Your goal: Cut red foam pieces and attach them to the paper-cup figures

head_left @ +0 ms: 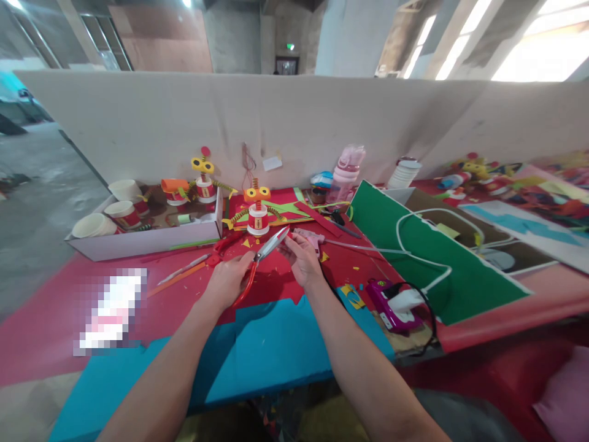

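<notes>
My left hand (230, 279) is closed round the red handles of a pair of scissors (271, 244), whose blades point up and to the right. Near the blade tips, the fingers of my right hand (301, 258) are pinched on a small red piece (286, 236), which lies at the blades. Just behind the scissors stands a paper-cup figure (258, 218) with an orange head, yellow eyes and coiled arms. A pink glue gun (310, 240) lies right behind my right hand. Yellow scraps lie around on the red table cover (276, 276).
A white box (151, 242) with paper cups and other figures stands at the left. At the right are a green-sided box (414, 264), a purple power strip (391, 307) and a white cable. A pink bottle (344, 178) stands behind, before a white partition (285, 116).
</notes>
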Demonstrator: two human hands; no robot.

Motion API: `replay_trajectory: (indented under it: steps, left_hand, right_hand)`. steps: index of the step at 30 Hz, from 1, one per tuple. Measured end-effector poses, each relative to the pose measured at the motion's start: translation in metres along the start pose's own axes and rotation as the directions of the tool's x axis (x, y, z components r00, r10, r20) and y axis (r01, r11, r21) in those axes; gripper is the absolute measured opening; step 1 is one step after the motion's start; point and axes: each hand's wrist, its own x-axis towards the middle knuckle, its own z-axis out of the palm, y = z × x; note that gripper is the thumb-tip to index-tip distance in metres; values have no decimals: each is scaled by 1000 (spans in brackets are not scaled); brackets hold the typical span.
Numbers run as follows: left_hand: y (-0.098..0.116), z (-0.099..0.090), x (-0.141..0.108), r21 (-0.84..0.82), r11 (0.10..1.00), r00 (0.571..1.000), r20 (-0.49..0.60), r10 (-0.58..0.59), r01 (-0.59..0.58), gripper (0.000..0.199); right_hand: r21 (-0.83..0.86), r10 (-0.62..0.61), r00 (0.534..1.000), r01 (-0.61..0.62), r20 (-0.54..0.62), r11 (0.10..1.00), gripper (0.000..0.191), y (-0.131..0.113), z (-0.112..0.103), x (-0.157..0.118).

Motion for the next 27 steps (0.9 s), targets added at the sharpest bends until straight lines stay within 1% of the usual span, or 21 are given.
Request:
replay_trajectory:
  steps: [3, 18, 27]
  left_hand:
    - [0, 0, 0, -9, 1000, 1000, -2, 12, -12, 35]
    - [0, -1, 0, 21, 1000, 1000, -1, 14, -14, 41]
    - [0, -1, -1, 16, 1000, 1000, 7, 10, -10, 38]
  right_hand:
    - [1, 2, 1000, -2, 6, 1000, 30, -1, 0, 0]
    - [30, -12, 1000, 11, 13, 999, 27, -2, -3, 2]
    - [37, -15, 1000, 14, 16, 999, 26, -3, -3, 2]
